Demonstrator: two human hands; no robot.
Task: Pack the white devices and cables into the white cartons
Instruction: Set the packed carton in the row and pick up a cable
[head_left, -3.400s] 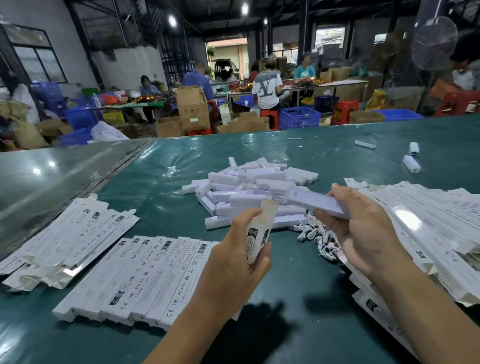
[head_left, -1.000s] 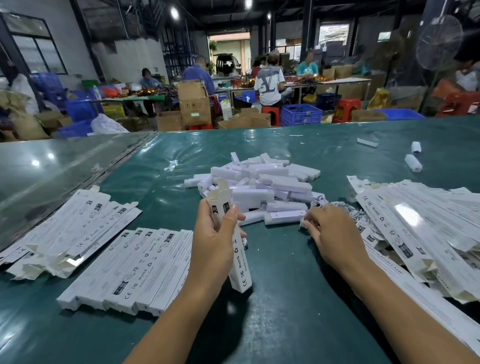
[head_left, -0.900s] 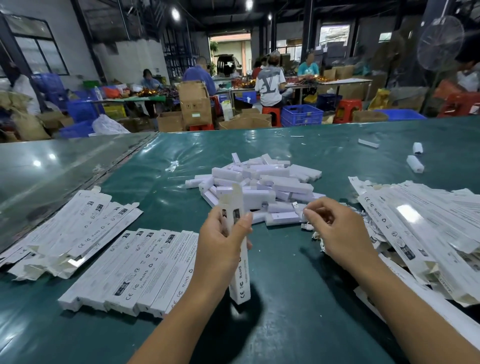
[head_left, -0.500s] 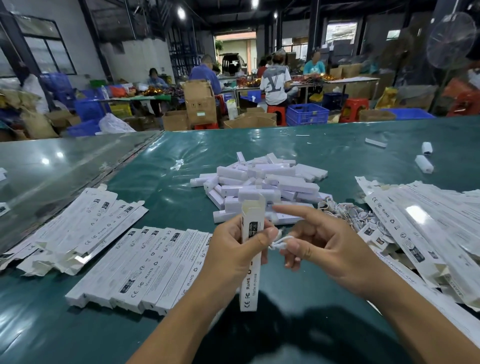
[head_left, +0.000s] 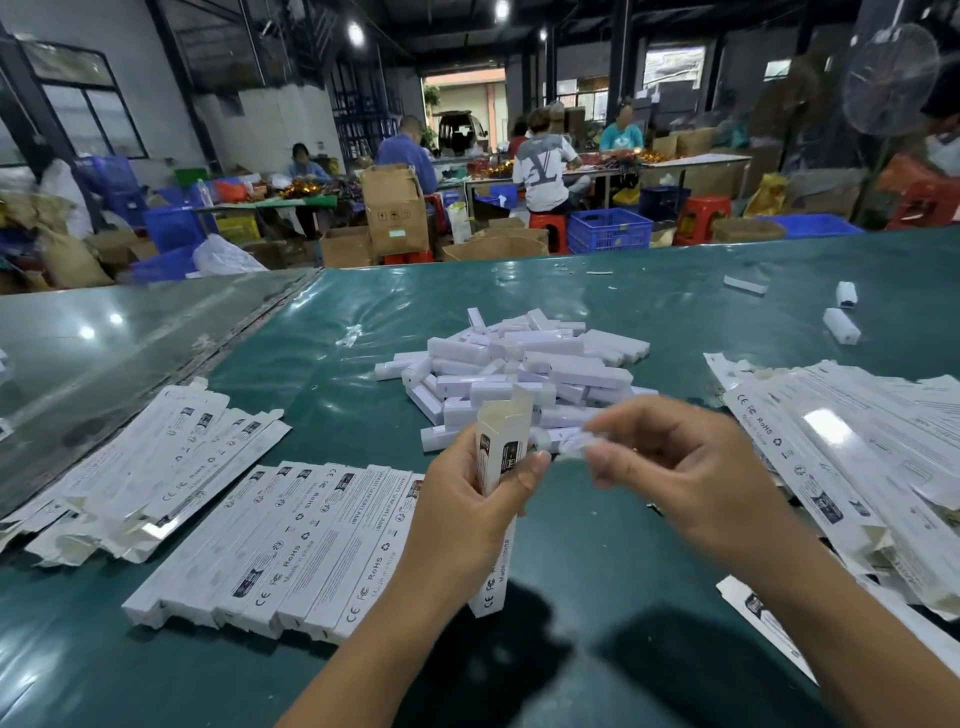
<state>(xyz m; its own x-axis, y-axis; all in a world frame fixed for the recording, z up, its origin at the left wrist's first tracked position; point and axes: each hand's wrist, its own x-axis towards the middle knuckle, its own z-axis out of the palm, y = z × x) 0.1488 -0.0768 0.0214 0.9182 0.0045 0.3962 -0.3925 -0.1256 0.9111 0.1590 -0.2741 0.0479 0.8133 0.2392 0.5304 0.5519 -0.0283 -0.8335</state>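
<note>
Left hand (head_left: 467, 512): grips upright long white printed carton (head_left: 500, 499), top flap open.
Right hand (head_left: 691, 478): pinches blurred white coiled cable (head_left: 574, 446) beside carton mouth.

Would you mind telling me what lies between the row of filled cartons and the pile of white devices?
In the head view, only bare green table lies between the row of cartons and the device pile.

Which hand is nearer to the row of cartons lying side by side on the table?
Left. The left hand, gripping an upright open carton, is just beside the row of cartons; the right hand, pinching a white cable, is farther right.
</note>
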